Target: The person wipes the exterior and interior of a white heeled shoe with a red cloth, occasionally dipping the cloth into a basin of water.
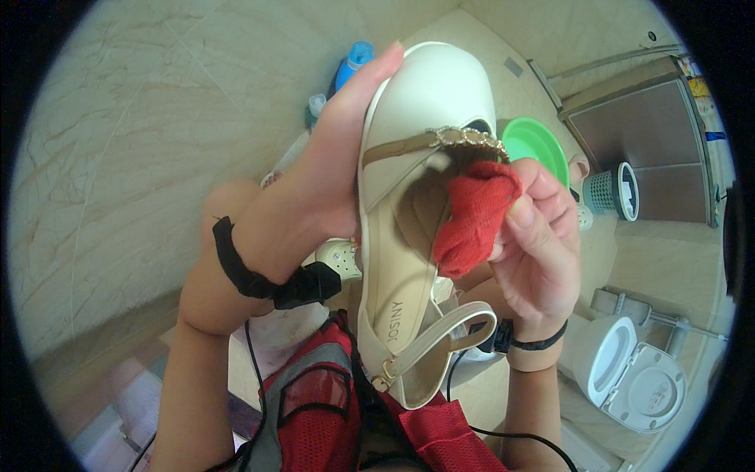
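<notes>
A white closed-toe sandal (435,82) with a beige insole is held up before me, its toe pointing away and its buckled ankle strap hanging near my lap. My left hand (330,165) grips it along the left side of the toe. In my right hand (543,244) a bunched red cloth (480,216) is pinched between thumb and fingers. The cloth lies at the right edge of the shoe opening, just below a chain-trimmed strap (472,139). My left palm and most of its fingers are hidden behind the shoe.
Beyond the shoe stand a blue bottle (355,64) and a green basin (539,149). A pale clog (340,258) is on the floor below. To the right are a waste basket (612,191) and a toilet (609,358) with its lid raised. Thin black cables hang by both forearms.
</notes>
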Tool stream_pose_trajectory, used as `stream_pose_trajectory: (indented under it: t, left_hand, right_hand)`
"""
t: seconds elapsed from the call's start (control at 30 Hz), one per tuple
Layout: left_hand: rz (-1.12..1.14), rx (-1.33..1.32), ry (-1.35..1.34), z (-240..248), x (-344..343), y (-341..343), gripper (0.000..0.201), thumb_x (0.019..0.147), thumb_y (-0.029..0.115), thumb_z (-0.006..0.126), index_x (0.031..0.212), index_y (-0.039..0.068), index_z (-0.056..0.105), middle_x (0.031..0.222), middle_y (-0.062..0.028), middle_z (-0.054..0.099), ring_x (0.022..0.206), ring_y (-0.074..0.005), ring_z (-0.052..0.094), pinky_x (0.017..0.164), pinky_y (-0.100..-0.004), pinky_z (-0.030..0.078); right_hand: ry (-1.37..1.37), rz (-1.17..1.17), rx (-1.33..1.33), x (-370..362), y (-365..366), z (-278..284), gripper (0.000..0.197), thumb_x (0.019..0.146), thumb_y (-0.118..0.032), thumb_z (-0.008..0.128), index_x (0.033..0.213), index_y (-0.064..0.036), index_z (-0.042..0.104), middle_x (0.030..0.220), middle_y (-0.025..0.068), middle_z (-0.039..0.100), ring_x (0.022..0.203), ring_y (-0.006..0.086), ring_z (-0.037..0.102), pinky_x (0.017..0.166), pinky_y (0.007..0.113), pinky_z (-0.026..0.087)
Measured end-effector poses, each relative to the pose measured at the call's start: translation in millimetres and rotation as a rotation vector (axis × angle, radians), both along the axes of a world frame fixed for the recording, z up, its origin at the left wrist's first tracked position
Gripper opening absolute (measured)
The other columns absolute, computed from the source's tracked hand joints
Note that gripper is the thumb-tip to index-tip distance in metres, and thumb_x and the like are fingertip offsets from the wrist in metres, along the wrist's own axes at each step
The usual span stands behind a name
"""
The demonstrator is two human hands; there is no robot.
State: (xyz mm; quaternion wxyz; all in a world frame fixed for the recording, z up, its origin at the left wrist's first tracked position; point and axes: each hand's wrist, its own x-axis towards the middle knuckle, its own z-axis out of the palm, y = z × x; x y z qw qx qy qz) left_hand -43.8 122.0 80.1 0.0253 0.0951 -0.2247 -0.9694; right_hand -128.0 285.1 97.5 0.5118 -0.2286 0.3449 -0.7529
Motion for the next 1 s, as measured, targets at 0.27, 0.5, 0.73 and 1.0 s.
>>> stream_pose_trajectory:
  t: [0.27, 0.5, 0.73, 1.0]
  left_hand:
    - [0.015, -0.030, 0.016, -4, 2, 1, 0.049, 0.093, 0.049, 0.034, 0.102, 0.007, 0.057, 0.095, -0.0070, 0.063, 0.085, -0.0172, 0.060, 0.077, -0.0322, 0.048]
    - [0.030, -0.015, 0.006, 1, 6, 6, 0.048, 0.093, 0.048, 0.035, 0.104, 0.007, 0.056, 0.096, -0.0065, 0.063, 0.085, -0.0168, 0.060, 0.077, -0.0321, 0.049]
    - [0.060, -0.023, 0.006, 3, 10, 9, 0.047, 0.092, 0.048, 0.036, 0.103, 0.007, 0.057, 0.094, -0.0059, 0.063, 0.082, -0.0161, 0.061, 0.075, -0.0311, 0.049]
    - [0.032, -0.049, 0.007, -2, 13, 4, 0.047, 0.093, 0.047, 0.034, 0.102, 0.007, 0.057, 0.093, -0.0052, 0.063, 0.080, -0.0150, 0.060, 0.074, -0.0302, 0.049]
  right_hand:
    - [0.050, -0.029, 0.040, 4, 5, -1, 0.014, 0.087, -0.003, 0.055, 0.099, 0.0021, 0.053, 0.086, 0.0116, 0.065, 0.075, 0.0150, 0.065, 0.068, 0.026, 0.055]
    - [0.058, -0.043, 0.036, 7, 9, -1, 0.014, 0.085, -0.003, 0.057, 0.098, 0.0012, 0.053, 0.089, 0.0108, 0.064, 0.078, 0.0152, 0.064, 0.070, 0.027, 0.054]
    - [0.109, -0.059, 0.021, 7, 14, 0, 0.014, 0.081, -0.005, 0.061, 0.093, -0.0013, 0.053, 0.086, 0.0048, 0.059, 0.078, 0.0089, 0.055, 0.073, 0.021, 0.043]
    - [0.137, -0.054, 0.073, 9, 15, 2, 0.015, 0.078, -0.005, 0.064, 0.089, -0.0005, 0.055, 0.085, 0.0041, 0.058, 0.077, 0.0086, 0.055, 0.074, 0.021, 0.042]
